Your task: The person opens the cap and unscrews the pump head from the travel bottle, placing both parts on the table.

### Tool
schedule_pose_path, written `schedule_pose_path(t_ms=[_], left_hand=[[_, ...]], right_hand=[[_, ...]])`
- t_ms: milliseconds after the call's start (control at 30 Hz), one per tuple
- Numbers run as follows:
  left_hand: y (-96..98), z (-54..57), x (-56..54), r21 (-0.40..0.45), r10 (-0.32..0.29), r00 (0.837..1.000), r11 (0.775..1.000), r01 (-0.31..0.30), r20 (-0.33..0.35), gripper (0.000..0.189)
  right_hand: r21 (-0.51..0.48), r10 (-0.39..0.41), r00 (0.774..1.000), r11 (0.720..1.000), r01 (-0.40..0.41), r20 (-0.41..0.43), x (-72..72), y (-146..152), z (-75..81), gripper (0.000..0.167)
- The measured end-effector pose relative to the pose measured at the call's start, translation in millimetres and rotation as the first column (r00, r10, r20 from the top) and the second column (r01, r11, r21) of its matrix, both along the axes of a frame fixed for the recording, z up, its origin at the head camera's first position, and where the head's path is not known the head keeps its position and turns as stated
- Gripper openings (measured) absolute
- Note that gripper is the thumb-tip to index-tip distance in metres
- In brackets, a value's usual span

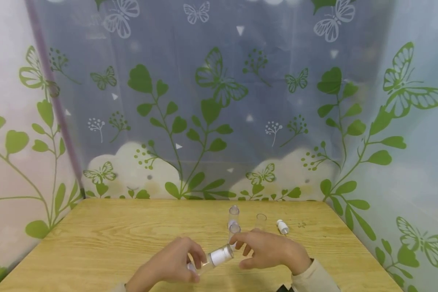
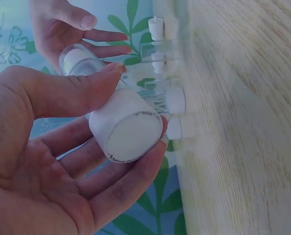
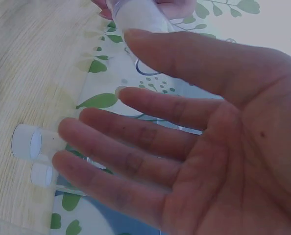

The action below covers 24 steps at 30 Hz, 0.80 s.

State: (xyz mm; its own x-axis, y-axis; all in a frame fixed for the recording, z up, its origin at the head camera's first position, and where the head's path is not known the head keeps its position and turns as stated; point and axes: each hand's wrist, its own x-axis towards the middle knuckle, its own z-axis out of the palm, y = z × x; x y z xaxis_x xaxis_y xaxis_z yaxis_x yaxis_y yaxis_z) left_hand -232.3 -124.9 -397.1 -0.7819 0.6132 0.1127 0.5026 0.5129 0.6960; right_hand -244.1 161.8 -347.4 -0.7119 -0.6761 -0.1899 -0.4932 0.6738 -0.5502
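Observation:
My left hand (image 1: 177,259) grips a small clear bottle (image 1: 219,256) with a white base and a white collar under a clear cap. It is tilted, its capped end towards my right hand (image 1: 268,249). In the left wrist view, the thumb and fingers lie round the bottle's white base (image 2: 134,137). The right hand's fingers are spread beside the capped end, with nothing in the palm in the right wrist view. Two similar bottles stand behind the hands, a rear one (image 1: 233,215) and a nearer one (image 1: 235,229) partly hidden by the right hand.
Right of the standing bottles is a clear open-topped cylinder (image 1: 261,219), its lower part behind the right hand. Farther right lies a white pump top (image 1: 282,227). All rest on a wooden table (image 1: 131,227), with a patterned curtain (image 1: 190,121) behind and at both sides.

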Motion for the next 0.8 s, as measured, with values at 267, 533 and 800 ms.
schedule_pose_path(t_ms=[267,533,800], left_hand=[[-2.1,-0.2,1.9,-0.015,-0.011,1.000,1.000,0.011,0.000,0.036],[0.3,-0.4,3.2,-0.057,-0.019,1.000,0.998,0.020,0.023,0.036],[1.9,-1.8,6.0,-0.069,-0.033,0.999,0.997,0.035,0.021,0.036]], right_hand=[[-0.046,0.082,0.995,0.995,-0.085,-0.056,1.4,-2.8,-0.7,0.044],[-0.055,0.128,0.986,0.989,-0.134,-0.104,4.7,-13.5,-6.7,0.041],[-0.073,0.202,0.968,0.974,-0.214,-0.148,6.2,-22.8,-13.9,0.031]])
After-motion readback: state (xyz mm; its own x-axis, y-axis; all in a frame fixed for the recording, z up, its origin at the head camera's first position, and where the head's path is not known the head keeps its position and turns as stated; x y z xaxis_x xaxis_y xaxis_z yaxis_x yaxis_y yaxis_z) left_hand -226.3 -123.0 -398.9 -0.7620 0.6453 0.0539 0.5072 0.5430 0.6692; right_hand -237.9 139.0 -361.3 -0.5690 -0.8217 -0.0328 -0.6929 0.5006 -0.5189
